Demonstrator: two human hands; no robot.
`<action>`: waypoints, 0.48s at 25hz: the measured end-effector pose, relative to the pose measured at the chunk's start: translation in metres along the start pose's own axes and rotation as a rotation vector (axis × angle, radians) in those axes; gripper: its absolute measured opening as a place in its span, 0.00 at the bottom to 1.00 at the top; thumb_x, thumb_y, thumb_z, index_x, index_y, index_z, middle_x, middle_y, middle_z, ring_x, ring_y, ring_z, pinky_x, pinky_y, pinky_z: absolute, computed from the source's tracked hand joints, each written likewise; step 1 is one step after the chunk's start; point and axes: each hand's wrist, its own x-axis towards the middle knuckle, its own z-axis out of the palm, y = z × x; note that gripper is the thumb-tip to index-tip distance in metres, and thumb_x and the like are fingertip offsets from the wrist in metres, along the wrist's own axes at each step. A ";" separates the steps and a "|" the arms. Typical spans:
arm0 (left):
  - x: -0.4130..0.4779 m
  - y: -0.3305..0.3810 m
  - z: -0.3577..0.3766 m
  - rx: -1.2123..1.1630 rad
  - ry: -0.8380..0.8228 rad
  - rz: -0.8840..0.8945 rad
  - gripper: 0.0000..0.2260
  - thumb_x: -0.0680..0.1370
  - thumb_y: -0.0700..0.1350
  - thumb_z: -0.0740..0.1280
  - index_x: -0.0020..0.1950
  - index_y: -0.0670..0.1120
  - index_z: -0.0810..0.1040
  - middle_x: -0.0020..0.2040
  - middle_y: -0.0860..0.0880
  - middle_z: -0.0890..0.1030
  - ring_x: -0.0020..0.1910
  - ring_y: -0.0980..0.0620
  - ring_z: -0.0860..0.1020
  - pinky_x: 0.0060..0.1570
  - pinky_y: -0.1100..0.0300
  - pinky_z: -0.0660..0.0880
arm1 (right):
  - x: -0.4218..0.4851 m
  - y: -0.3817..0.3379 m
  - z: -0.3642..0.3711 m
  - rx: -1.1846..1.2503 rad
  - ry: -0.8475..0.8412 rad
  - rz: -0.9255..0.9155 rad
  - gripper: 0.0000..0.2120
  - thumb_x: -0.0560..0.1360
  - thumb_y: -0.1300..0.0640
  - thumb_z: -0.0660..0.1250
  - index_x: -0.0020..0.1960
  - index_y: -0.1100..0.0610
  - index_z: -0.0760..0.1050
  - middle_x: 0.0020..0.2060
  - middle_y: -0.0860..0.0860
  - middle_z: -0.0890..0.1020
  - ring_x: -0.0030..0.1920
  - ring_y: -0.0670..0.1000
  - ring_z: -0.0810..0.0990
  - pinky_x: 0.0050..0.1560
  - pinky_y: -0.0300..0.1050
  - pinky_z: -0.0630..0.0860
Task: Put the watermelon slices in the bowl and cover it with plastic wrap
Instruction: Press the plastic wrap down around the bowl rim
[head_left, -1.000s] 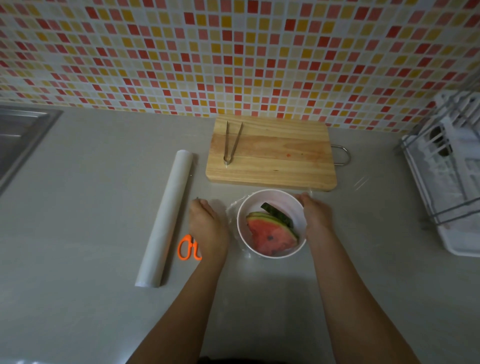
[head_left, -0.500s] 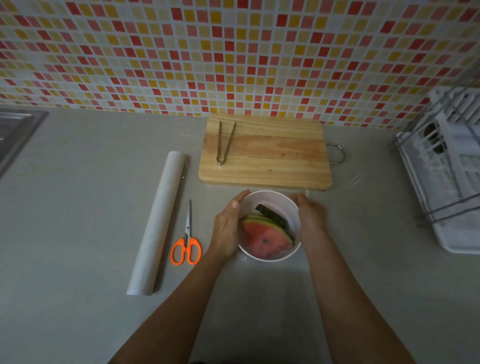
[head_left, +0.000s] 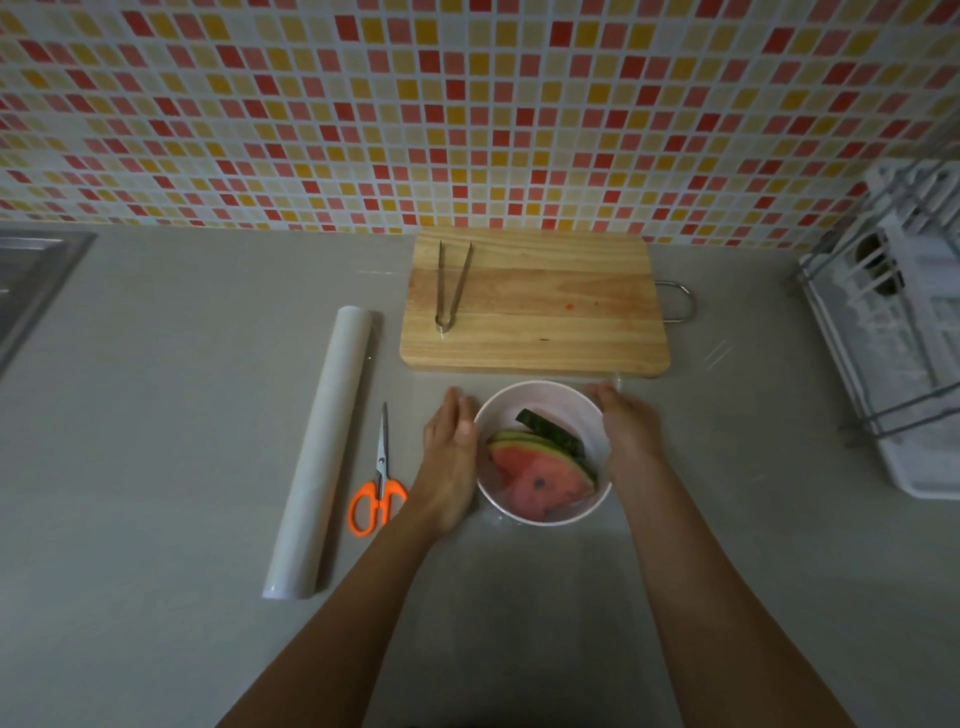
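Note:
A white bowl (head_left: 540, 400) stands on the grey counter just in front of the wooden cutting board (head_left: 535, 306). Watermelon slices (head_left: 540, 475), red flesh with green rind, lie inside it. Clear plastic wrap (head_left: 616, 383) is stretched over the bowl, and its loose edge shows by the board. My left hand (head_left: 449, 457) lies flat against the bowl's left side. My right hand (head_left: 628, 436) curves around the right side and rim. Both press the film to the bowl's wall.
A roll of plastic wrap (head_left: 324, 447) lies left of the bowl, with orange-handled scissors (head_left: 379, 493) between them. Metal tongs (head_left: 452, 286) rest on the board. A white dish rack (head_left: 898, 332) stands at the right, a sink (head_left: 31, 270) at the far left.
My left hand left the counter by the scissors and came against the bowl's left side, first cupped, now flatter. The right hand stayed on the right side.

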 end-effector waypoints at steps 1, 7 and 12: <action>0.003 0.001 -0.002 -0.011 0.018 0.010 0.42 0.74 0.69 0.39 0.77 0.41 0.56 0.77 0.46 0.57 0.77 0.46 0.53 0.75 0.57 0.54 | 0.001 0.000 0.000 -0.012 -0.012 0.000 0.10 0.75 0.51 0.62 0.42 0.53 0.80 0.33 0.50 0.79 0.32 0.51 0.77 0.28 0.40 0.69; 0.002 0.026 0.019 -0.583 -0.109 -0.126 0.32 0.74 0.62 0.48 0.74 0.49 0.64 0.73 0.44 0.68 0.69 0.45 0.70 0.68 0.45 0.68 | 0.008 -0.003 -0.001 -0.109 -0.055 -0.019 0.12 0.74 0.50 0.63 0.36 0.54 0.78 0.38 0.54 0.80 0.34 0.52 0.77 0.35 0.43 0.71; -0.026 0.011 0.020 -0.462 0.098 -0.110 0.30 0.76 0.64 0.48 0.75 0.54 0.61 0.66 0.58 0.74 0.64 0.59 0.73 0.57 0.68 0.73 | 0.020 -0.014 0.007 -0.180 -0.335 -0.121 0.12 0.75 0.50 0.64 0.36 0.49 0.81 0.46 0.48 0.82 0.50 0.50 0.78 0.52 0.45 0.71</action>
